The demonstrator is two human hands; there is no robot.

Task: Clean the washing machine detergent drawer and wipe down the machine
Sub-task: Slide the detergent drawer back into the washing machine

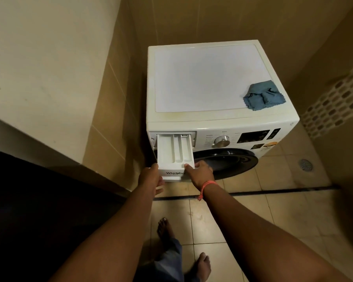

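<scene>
A white front-loading washing machine [212, 82] is seen from above, set in a corner of tan tiled walls [114, 82]. Its detergent drawer [174, 151] is pulled well out of the slot at the left end of the control panel, so that three long compartments are exposed, the widest on the left. The drawer's front panel is gripped by both hands: the left hand [150, 178] is wrapped round the left corner, with the thumb on the top edge and the fingers curled underneath, while the right hand [200, 173] is closed on the right corner, with one finger laid over the rim. An orange thread band [207, 185] is worn on the right wrist. A crumpled blue-grey cloth [263, 95] is left on the machine's top, near the front right corner, well apart from the drawer. A silver dial [222, 141] and a dark display [253, 136] are set to the right of the drawer, above the dark round door [226, 161]. Bare feet are visible on the tiled floor [273, 210], where a round drain [305, 165] is set at the right.
</scene>
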